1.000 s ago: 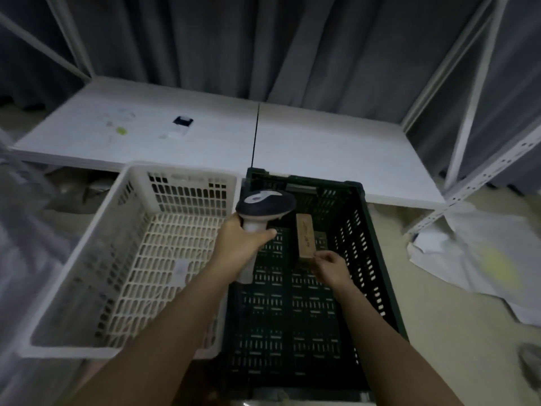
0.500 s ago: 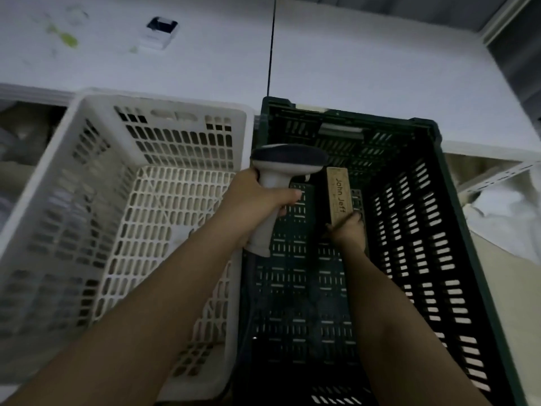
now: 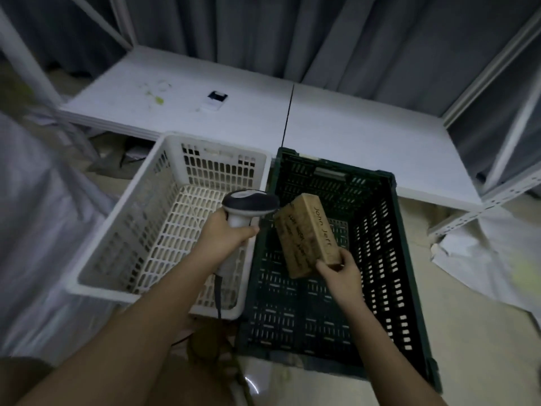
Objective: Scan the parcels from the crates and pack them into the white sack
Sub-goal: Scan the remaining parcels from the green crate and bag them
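Parcel (image 3: 307, 232) lifted from green crate (image 3: 407, 259), right hand (image 3: 339, 271) gripping; left hand (image 3: 225, 235) clutches scanner (image 3: 248, 206).

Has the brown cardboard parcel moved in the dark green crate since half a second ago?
Yes. The brown cardboard parcel has come up off the dark green crate floor, lifted by the right hand toward the scanner in the left hand.

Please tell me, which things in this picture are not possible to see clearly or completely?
Head view, the only one:
- Small print on the box: motion blur; only "John Jeff" reads.
- Scanner window: faces away toward the box.
- Scanner handle: wrapped by the left hand.
- Box's near end: covered by the right hand.
- White sack: blurred, cut by the left edge.
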`<state>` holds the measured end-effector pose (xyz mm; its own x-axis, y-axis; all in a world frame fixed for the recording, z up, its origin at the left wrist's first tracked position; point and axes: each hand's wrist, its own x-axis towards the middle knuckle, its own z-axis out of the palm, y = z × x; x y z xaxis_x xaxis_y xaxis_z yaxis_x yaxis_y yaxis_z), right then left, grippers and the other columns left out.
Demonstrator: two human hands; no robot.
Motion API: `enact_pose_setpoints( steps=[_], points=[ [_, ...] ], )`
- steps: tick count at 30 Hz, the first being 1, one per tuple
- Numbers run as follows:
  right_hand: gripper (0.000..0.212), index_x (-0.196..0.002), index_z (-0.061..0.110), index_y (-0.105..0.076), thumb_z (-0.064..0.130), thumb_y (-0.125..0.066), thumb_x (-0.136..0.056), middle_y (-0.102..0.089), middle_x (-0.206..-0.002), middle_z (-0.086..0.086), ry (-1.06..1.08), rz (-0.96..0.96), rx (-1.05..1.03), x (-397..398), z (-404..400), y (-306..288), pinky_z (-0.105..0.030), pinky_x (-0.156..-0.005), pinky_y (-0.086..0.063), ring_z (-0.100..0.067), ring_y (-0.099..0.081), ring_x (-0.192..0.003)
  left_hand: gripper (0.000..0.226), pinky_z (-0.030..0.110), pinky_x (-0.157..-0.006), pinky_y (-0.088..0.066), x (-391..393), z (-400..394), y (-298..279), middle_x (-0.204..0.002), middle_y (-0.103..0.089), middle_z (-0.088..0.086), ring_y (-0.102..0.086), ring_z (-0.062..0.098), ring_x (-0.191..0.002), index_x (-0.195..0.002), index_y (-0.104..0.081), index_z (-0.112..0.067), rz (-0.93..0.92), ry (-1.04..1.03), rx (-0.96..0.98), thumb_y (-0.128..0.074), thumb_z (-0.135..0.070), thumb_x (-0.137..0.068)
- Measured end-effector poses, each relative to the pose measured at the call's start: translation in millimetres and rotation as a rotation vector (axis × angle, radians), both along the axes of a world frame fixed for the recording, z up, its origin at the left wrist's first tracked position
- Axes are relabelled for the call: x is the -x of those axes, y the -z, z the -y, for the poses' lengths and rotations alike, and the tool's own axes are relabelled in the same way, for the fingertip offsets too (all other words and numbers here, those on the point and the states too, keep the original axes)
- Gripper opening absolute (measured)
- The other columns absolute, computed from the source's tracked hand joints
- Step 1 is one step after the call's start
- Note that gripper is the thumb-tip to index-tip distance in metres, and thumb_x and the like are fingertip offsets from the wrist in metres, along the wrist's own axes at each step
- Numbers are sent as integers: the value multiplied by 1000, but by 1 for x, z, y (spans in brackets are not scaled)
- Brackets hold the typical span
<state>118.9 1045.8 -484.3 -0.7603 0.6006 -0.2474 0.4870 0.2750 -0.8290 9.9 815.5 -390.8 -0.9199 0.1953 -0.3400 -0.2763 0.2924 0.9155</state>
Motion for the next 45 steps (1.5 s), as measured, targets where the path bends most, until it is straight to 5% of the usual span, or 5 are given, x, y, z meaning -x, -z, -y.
enact_pose_setpoints(
  steps=[16,29,34,38,45],
  points=[
    [83,-136,18,-53,25,-84,-59,-55,-125,-15,-760,-40,-1151,-58,121,-57,-45,-90,-49,-36,-54,-111,49,46,-89,-53,-79,96,-38,-109,-65,16,-63,31,-98,-123,-56,-2,-34,-308,-147,-76,-11,-79],
    [18,-90,24,-65,40,-70,-84,-44,-107,5,-287,-119,-491,-22,130,-46,-41,-101,-39,-10,-28,-108,52,32,-81,-48,-49,68,10,-99,-61,-7,-59,15,-92,-122,-55,-17,-68,-239,-75,-77,-12,-75],
    [115,-152,27,-11,40,-87,-66,-15,-155,-8,-65,123,67,4,114,-52,-48,-113,-30,-31,-23,-140,46,33,-82,-50,-39,65,25,-90,-61,-10,-62,17,-91,-115,-56,-16,25,-247,-35,-77,-12,-75],
    [113,-151,21,-11,40,-86,-68,-56,-131,-11,55,225,592,-1,114,-51,-43,-89,-53,-27,-61,-110,48,41,-91,-51,-35,62,26,-103,-65,-1,-62,21,-97,-117,-57,-16,46,-225,-35,-78,-12,-74],
    [68,-119,27,-35,28,-85,-72,-54,-103,8,-53,-177,110,8,86,-112,-17,-64,-49,-3,-59,-88,52,37,-89,-52,-32,51,1,-118,-63,5,-61,21,-100,-126,-52,-11,-53,-305,-201,-76,-11,-79]
  ],
)
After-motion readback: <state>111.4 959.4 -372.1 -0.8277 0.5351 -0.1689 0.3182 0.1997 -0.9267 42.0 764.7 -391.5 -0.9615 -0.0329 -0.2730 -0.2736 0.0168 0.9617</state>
